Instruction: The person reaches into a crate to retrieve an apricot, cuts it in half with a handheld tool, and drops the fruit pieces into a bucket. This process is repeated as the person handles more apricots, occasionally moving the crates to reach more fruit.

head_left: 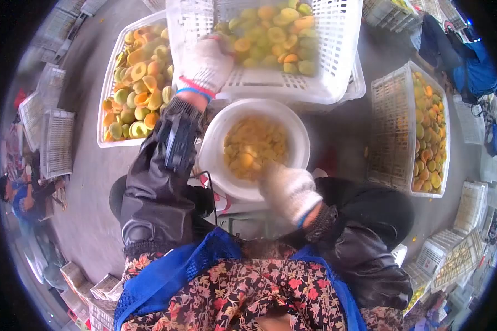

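Left hand (pixel 204 66), white-gloved, is holding the near-left rim of the white crate (pixel 315 83) just beyond the white bucket (pixel 221 165), grip closed on the plastic edge; the crate is carrying yellow-green fruit halves (pixel 270 33). Right hand (pixel 288 188) is sitting at the bucket's near rim, motion-blurred, so can't tell its grip. Bucket is holding yellow fruit pieces (pixel 251 146), with a left crate (pixel 109 83) and a right crate (pixel 389 127) flanking it, both fruit-filled.
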`<action>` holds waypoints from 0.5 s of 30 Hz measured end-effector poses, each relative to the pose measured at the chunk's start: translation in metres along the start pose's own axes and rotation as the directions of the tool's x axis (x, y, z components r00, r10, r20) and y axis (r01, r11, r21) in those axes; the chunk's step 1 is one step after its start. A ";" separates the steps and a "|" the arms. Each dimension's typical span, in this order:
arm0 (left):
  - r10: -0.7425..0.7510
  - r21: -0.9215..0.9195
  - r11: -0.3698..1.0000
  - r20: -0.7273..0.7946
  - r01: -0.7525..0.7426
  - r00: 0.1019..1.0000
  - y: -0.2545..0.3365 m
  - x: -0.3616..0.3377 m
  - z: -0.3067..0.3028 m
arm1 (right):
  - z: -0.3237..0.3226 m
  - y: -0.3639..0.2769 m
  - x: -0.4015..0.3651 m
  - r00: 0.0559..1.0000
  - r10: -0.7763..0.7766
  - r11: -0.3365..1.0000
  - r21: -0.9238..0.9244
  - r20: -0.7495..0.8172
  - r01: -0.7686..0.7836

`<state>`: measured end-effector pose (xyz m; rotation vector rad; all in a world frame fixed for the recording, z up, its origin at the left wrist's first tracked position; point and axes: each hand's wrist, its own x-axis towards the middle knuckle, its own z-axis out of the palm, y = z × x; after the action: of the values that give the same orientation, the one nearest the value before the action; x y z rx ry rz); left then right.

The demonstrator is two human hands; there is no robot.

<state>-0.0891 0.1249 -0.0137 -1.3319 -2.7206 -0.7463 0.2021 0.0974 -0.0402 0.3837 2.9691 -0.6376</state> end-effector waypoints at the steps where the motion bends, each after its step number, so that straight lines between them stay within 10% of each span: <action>1: -0.049 0.055 0.998 0.122 0.043 0.991 0.002 0.012 0.014 | 0.005 0.007 -0.004 1.000 0.007 1.000 0.001 0.001 -0.007; 4: -0.060 0.358 0.916 0.567 -0.180 0.821 0.007 0.053 0.043 | 0.001 0.006 -0.009 0.966 0.145 0.987 -0.099 0.216 -0.126; 9: -0.071 0.327 0.938 0.515 -0.119 0.854 -0.013 0.075 0.129 | 0.009 0.009 -0.013 0.994 0.108 0.994 0.006 0.024 -0.108; 11: -0.060 0.323 0.917 0.694 -0.236 0.718 -0.026 0.081 0.159 | 0.009 0.013 -0.010 0.990 0.127 0.992 -0.014 0.062 -0.126; 13: -0.157 0.337 0.942 0.466 -0.011 0.871 -0.093 0.090 0.234 | 0.009 0.014 -0.011 0.997 0.073 0.997 -0.004 -0.004 -0.073; 15: -0.102 0.204 0.978 0.647 -0.042 0.755 -0.013 0.075 0.129 | -0.004 0.016 -0.013 0.998 0.031 1.000 -0.004 -0.054 -0.031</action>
<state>-0.1230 0.2284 -0.1167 -1.7610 -3.2027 0.0621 0.2187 0.1103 -0.0409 0.4532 3.0089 -0.6268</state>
